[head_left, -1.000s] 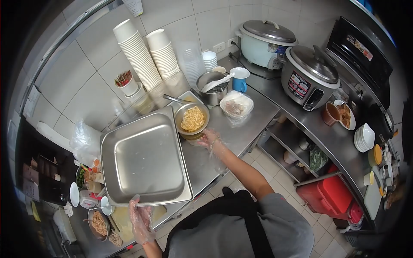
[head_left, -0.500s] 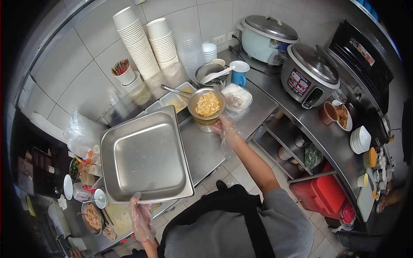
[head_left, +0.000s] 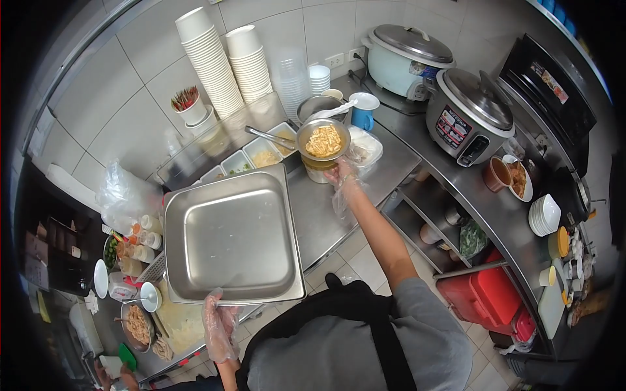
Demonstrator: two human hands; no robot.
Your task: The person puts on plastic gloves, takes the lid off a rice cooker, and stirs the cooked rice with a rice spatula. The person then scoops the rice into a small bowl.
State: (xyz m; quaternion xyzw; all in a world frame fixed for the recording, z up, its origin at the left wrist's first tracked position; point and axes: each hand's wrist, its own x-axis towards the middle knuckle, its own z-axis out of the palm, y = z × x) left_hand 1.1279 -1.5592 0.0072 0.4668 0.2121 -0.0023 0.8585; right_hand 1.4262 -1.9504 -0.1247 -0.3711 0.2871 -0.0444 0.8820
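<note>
My gloved left hand [head_left: 220, 324] grips the near rim of a large, deep steel food pan [head_left: 228, 238], which has nothing in it and is tilted over the counter. My gloved right hand [head_left: 342, 174] is closed at the near side of a small metal bowl [head_left: 301, 144] and the yellowish-sided container [head_left: 317, 167] under it; which of the two its fingers grip is partly hidden. Pale yellow shredded food [head_left: 324, 141] fills the bowl. Just behind lie metal tongs [head_left: 269, 136] across small inset trays of toppings [head_left: 264, 158].
Stacked paper cups [head_left: 212, 68], a blue mug [head_left: 362, 117] and a lidded plastic tub [head_left: 365, 147] stand behind. Two rice cookers [head_left: 469, 114] are at right. Sauce bottles [head_left: 138, 244] and a bowl of meat [head_left: 137, 324] sit left. Another person's hands [head_left: 126, 376] show at lower left.
The steel pan has shifted right, uncovering more topping trays. My right hand and the metal bowl have moved back and slightly right. Another person's hands and a green item have appeared at lower left.
</note>
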